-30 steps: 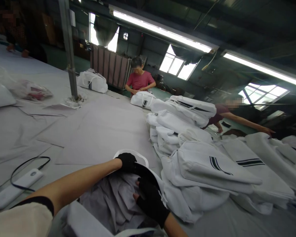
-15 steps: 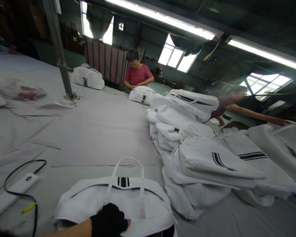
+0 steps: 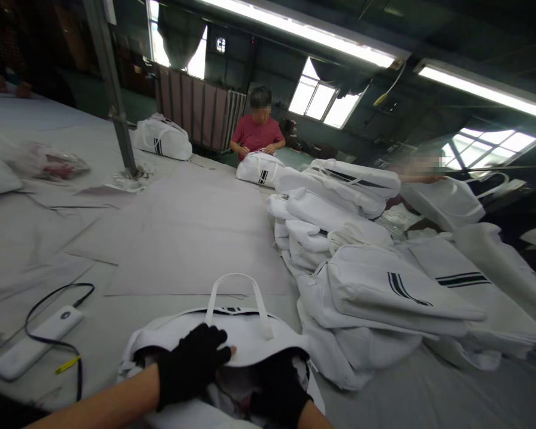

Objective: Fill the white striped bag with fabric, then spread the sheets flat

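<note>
White bag (image 3: 245, 333) on grey table (image 3: 183, 238), factory room.

Dim hall lit by glaring ceiling tubes (image 3: 304, 30) and windows (image 3: 324, 98); edges warped, slightly blurred.

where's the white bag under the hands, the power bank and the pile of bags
white bag (image 3: 250, 336), head view, on its front panel just below the handle
power bank (image 3: 38, 350), head view, on the middle of its white casing
pile of bags (image 3: 384, 292), head view, on the striped top bag's flat face
</note>
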The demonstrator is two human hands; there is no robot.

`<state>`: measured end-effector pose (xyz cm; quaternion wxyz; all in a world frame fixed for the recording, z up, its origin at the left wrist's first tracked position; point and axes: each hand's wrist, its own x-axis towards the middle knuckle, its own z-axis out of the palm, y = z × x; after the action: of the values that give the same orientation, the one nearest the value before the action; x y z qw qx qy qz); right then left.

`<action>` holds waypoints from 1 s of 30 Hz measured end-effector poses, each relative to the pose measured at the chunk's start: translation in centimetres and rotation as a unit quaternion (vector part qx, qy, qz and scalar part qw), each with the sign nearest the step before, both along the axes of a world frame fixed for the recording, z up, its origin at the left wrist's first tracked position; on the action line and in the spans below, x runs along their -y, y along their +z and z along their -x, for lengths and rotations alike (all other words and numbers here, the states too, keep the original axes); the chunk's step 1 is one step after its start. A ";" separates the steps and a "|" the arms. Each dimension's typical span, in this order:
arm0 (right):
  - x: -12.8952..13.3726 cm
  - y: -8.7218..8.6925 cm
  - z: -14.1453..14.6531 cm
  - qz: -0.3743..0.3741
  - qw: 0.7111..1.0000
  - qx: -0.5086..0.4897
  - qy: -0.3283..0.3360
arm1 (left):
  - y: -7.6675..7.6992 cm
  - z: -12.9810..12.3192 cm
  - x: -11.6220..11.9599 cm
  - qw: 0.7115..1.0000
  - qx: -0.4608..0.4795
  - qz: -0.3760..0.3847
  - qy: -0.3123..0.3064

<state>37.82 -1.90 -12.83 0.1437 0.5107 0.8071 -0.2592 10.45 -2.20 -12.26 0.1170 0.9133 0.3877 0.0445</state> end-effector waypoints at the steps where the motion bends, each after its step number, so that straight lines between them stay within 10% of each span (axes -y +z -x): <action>1: 0.3 0.6 -1.1 0.004 1.000 0.024 0.006 | 0.2 1.5 -0.5 0.999 -0.007 -0.021 0.036; 5: -0.3 1.2 -2.9 -0.027 0.995 0.091 0.037 | 0.2 6.0 -2.7 0.978 -0.069 0.006 0.196; 13: -5.2 -2.8 -0.1 -0.004 0.983 0.185 0.012 | 0.3 4.5 -4.3 0.979 0.001 -0.034 0.203; 18: -4.7 -3.9 -1.1 -0.005 0.988 0.152 0.005 | 1.7 1.6 -2.8 0.985 0.153 -0.079 -0.018; 23: -4.6 -3.4 -1.3 -0.003 0.995 0.095 0.002 | -4.6 -2.3 -3.4 0.983 0.060 0.011 -0.173; 27: -4.1 0.7 -2.4 -0.008 0.990 -0.118 -0.079 | -10.5 -2.7 -4.3 0.983 0.031 0.042 -0.179; 30: -2.0 4.1 -5.0 -0.056 0.959 -0.197 -0.198 | -11.7 -2.2 -4.3 0.982 0.021 0.048 -0.181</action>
<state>42.78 0.10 -8.70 -0.1007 0.6066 0.7151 -0.3325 12.69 2.09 -23.98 0.1746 0.9605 0.2153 0.0228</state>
